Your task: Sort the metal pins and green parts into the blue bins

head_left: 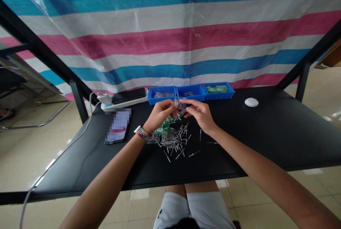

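I have the left hand (161, 113) pinching a small clear plastic bag (182, 105), held up just before the middle blue bin (195, 98). The right hand (200, 113) meets its other side; I can't tell whether those fingers grip. Nearer me, loose blind rivets (177, 142) lie heaped on the black table (253, 133), beside green packaging (164, 126).

Rivets (182, 138) looked like shiny bare metal, held bag (182, 105) was clear glossy plastic, back-edge bins (191, 98) smooth plastic, tabletop (266, 136) mostly matt.
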{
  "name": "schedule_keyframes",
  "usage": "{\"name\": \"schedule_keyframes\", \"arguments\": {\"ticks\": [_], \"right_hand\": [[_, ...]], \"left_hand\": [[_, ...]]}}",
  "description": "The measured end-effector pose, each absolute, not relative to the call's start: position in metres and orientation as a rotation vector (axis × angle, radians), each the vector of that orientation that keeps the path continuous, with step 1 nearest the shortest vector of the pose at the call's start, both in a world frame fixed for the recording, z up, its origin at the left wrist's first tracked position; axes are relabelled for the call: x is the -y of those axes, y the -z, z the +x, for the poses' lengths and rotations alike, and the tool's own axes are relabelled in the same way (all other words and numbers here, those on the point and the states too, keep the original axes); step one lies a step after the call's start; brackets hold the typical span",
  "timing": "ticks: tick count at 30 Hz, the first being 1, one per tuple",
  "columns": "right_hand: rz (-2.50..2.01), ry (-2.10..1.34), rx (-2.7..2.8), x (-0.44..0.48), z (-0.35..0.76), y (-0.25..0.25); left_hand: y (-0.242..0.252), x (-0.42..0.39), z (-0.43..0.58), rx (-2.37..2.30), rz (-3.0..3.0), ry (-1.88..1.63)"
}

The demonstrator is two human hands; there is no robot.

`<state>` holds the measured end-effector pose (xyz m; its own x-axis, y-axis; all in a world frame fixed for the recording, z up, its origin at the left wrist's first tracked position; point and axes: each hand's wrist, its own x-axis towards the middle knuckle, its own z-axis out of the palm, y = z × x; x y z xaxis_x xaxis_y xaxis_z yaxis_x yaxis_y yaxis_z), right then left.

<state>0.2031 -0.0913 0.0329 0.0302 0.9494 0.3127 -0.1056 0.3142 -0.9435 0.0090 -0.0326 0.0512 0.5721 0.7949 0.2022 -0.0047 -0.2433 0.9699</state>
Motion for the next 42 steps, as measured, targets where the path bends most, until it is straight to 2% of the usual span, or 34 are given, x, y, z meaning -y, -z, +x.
{"name": "schedule_keyframes", "arguments": {"ticks": [16, 23, 25, 28, 32, 36, 42], "right_hand": [[-1.072, -0.718, 1.542, 0.090, 0.199, -0.019], [-1.077, -0.560, 1.738, 0.094, 0.198, -0.019], [-1.051, -0.495, 1.848, 0.098, 0.197, -0.021], [-1.000, -0.369, 2.079, 0.105, 0.194, -0.024], [-0.975, -0.254, 2.296, 0.114, 0.183, -0.025], [-0.994, -0.165, 2.315, 0.116, 0.175, -0.019], [-0.832, -0.087, 2.389, 0.111, 0.176, -0.015]], "left_hand": [[-0.036, -0.004, -0.009, -1.140, 1.413, -1.163], [-0.034, -0.012, -0.017, -1.191, 1.316, -1.121], [-0.033, -0.011, -0.018, -1.247, 1.411, -1.152], [-0.033, -0.007, -0.018, -1.431, 1.855, -1.250], [-0.032, 0.001, -0.016, -1.563, 2.442, -1.076], [-0.026, 0.004, -0.014, -1.591, 2.503, -0.930], [-0.026, 0.000, -0.018, -1.555, 2.504, -0.921]]}}
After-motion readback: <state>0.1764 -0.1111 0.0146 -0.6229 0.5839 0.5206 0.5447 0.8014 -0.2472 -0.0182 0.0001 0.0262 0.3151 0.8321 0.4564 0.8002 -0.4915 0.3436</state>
